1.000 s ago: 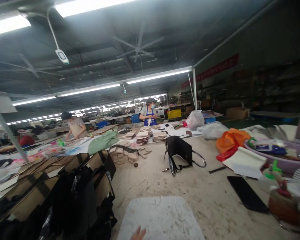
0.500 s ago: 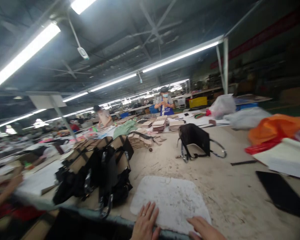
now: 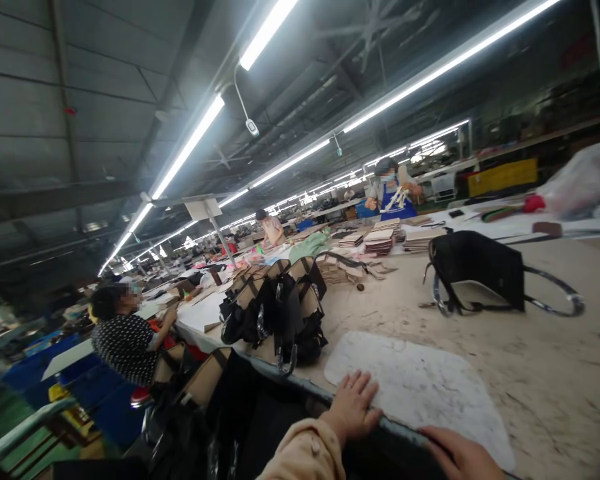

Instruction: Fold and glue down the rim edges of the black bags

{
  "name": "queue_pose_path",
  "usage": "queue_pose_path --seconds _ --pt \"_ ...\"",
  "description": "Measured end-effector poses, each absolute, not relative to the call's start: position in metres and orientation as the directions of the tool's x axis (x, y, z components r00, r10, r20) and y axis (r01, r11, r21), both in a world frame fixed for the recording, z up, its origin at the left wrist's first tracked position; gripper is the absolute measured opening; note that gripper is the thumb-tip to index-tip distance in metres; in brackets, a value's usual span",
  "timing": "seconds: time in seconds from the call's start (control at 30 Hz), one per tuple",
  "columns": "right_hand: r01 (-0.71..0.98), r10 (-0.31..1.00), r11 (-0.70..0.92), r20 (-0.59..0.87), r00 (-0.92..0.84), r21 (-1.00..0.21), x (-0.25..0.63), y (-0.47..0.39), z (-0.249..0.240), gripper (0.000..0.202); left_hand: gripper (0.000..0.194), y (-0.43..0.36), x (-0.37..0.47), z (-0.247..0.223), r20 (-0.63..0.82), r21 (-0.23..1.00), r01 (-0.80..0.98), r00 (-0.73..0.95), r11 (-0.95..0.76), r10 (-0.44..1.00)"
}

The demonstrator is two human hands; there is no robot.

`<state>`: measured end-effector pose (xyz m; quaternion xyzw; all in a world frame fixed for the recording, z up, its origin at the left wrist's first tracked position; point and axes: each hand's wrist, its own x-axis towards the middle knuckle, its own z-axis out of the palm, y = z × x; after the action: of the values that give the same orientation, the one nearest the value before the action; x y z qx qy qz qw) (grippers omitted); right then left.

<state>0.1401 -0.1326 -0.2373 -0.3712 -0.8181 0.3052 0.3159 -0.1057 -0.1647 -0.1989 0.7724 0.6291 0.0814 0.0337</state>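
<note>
My left hand (image 3: pixel 354 404) lies flat with fingers spread on the table's front edge, touching a white, stained sheet (image 3: pixel 420 380). Nothing is in it. At the bottom of the view my right hand (image 3: pixel 463 453) rests by the sheet's near corner, fingers stretched out and partly cut off by the frame. A black bag with clear-wrapped handles (image 3: pixel 485 270) sits tilted on the table beyond the sheet. Left of my hands, several black bags with tan panels (image 3: pixel 280 307) stand bunched near the edge.
More black bags (image 3: pixel 205 380) fill the space below the table's edge at left. A seated person in a dotted top (image 3: pixel 125 343) is beyond them. Stacked panels (image 3: pixel 379 240) lie farther back, before a person in a blue apron (image 3: pixel 395 200). A plastic bag (image 3: pixel 585 177) is at right.
My view has swung to the left, so the table things appear farther right and the seated person has come into view. Both hands stay by the table edge and sheet.
</note>
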Motion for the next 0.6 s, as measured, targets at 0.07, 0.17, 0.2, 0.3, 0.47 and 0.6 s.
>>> queue_pose_path --seconds 0.07,0.17,0.2,0.3,0.47,0.6 --pt "0.438 0.824 0.509 0.272 -0.498 -0.741 0.141 -0.126 -0.243 0.034 0.053 -0.165 -0.110 -0.185 0.102 0.142 0.977 0.143 -0.157 0.984" --pt "0.474 0.857 0.471 0.259 -0.445 -0.744 0.146 -0.118 -0.251 0.037 0.053 -0.170 -0.133 -0.158 0.240 0.128 0.991 -0.061 0.030 0.969" --pt "0.483 0.866 0.461 0.258 -0.429 -0.745 0.149 -0.117 -0.253 0.037 0.055 -0.172 -0.145 -0.148 0.289 0.139 0.983 -0.157 0.121 0.944" --pt "0.495 0.883 0.436 0.251 -0.396 -0.752 0.156 -0.118 -0.256 0.037 0.065 -0.177 -0.182 -0.128 0.353 0.203 0.910 -0.412 0.361 0.840" --pt "0.500 0.908 0.387 0.228 -0.351 -0.775 0.163 -0.121 -0.256 0.038 0.032 -0.170 -0.224 -0.128 0.219 0.349 0.774 -0.616 0.529 0.757" --pt "0.538 0.928 0.338 0.177 -0.329 -0.773 0.166 -0.119 -0.264 0.041 0.018 -0.163 -0.238 -0.122 0.217 0.532 0.684 -0.681 0.500 0.700"
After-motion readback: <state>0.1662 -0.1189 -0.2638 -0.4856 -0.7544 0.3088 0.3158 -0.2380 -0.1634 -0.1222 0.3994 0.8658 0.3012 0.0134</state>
